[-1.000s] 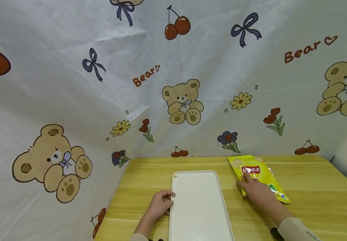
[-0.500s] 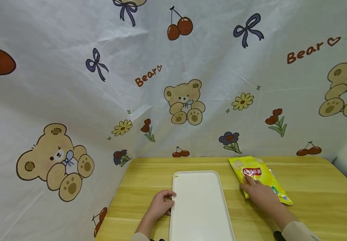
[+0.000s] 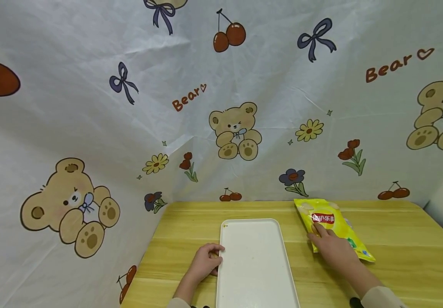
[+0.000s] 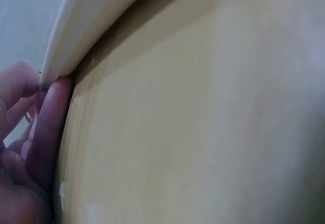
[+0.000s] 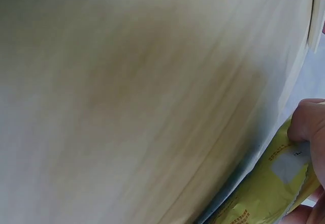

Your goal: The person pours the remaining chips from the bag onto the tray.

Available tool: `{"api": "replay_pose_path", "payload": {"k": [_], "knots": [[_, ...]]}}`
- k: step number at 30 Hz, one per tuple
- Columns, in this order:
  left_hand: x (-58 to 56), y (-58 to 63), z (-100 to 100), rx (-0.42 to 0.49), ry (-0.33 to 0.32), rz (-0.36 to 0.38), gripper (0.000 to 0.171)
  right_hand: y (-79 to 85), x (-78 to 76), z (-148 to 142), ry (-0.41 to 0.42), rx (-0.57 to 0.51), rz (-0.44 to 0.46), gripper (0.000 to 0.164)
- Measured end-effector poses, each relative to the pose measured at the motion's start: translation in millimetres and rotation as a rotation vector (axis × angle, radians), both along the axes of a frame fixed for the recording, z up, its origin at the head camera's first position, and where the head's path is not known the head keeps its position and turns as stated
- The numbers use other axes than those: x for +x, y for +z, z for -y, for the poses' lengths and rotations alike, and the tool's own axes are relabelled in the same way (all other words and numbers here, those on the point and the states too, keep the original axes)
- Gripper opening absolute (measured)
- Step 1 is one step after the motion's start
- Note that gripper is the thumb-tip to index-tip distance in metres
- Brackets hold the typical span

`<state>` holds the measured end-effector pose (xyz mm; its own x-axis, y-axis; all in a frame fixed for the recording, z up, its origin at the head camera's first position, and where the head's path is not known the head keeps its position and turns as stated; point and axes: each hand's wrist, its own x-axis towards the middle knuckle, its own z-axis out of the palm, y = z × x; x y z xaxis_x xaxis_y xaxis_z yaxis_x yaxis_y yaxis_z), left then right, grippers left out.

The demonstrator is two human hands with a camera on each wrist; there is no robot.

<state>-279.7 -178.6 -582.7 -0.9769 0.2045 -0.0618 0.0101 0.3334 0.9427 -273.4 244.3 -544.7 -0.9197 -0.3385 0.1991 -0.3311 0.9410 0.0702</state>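
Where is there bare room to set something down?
There is bare table right of the yellow bag and in the strip between it and the white tray. The tray's middle is open too. Crowded: the tray's left edge, in the left hand; the bag, under the right hand.

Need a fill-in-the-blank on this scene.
The left hand pinches the rectangular tray, coloured ____.
The right hand grips the chip bag, coloured mostly ____.
In the head view, the chip bag is to the ____ of the tray.
The logo spells ____ in Latin letters.

white; yellow; right; Lay's
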Motion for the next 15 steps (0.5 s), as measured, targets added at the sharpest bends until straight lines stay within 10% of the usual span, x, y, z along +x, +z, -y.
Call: {"api": "replay_pose_path", "payload": {"k": [15], "knots": [[-0.4, -1.9, -0.3, 0.003, 0.005, -0.004, 0.03, 4.8, 8.2, -0.6, 0.045, 0.038, -0.062, 0.052]]}}
